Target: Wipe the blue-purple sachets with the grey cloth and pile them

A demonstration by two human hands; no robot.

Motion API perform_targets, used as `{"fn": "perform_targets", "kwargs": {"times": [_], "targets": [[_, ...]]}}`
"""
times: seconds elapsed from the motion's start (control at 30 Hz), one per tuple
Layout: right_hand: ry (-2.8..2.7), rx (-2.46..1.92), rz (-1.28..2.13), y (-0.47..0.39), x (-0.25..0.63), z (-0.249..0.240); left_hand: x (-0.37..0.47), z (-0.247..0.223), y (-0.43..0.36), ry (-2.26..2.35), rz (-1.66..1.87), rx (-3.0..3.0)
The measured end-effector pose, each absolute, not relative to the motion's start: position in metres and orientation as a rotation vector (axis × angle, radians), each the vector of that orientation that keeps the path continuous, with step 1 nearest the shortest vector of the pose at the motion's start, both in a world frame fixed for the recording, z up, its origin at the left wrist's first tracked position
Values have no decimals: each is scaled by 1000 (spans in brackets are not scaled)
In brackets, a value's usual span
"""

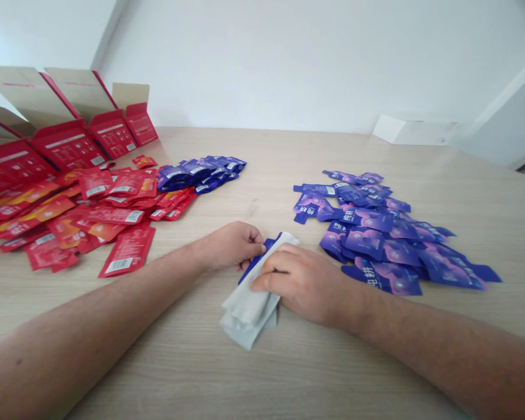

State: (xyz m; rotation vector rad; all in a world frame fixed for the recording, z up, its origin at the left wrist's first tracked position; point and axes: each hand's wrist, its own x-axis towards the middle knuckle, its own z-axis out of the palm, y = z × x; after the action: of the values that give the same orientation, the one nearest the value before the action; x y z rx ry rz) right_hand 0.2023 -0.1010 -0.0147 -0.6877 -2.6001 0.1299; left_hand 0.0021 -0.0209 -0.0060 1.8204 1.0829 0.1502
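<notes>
Near the middle of the table, my left hand (234, 246) pinches the upper end of a purple sachet (248, 272). My right hand (306, 280) grips a folded white cloth (247, 300), which lies over most of that sachet. Only a strip of purple shows along the cloth's left edge. The lower end of the cloth hangs in loose layers toward me. To the right of my right hand lies a spread pile of purple sachets (367, 236). Beyond my left hand sits a smaller heap of purple sachets (201, 172), barcodes upward.
Many red and orange sachets (125, 251) cover the left side of the table (254, 385). Behind them stand several open red boxes (70, 146) with flaps raised. A white box (415, 130) lies at the back right, by the wall (289, 64).
</notes>
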Motion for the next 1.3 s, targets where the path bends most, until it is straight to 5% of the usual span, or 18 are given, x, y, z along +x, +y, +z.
{"fn": "perform_targets", "kwargs": {"times": [0.9, 1.1, 1.3], "targets": [[-2500, -888, 104, -95, 207, -18, 2, -8, -19, 1117, 219, 1899], [-2620, -616, 131, -105, 200, -14, 1, -8, -20, 1054, 178, 1795], [-2509, -874, 101, -97, 206, -18, 2, -8, -20, 1101, 214, 1857]]}}
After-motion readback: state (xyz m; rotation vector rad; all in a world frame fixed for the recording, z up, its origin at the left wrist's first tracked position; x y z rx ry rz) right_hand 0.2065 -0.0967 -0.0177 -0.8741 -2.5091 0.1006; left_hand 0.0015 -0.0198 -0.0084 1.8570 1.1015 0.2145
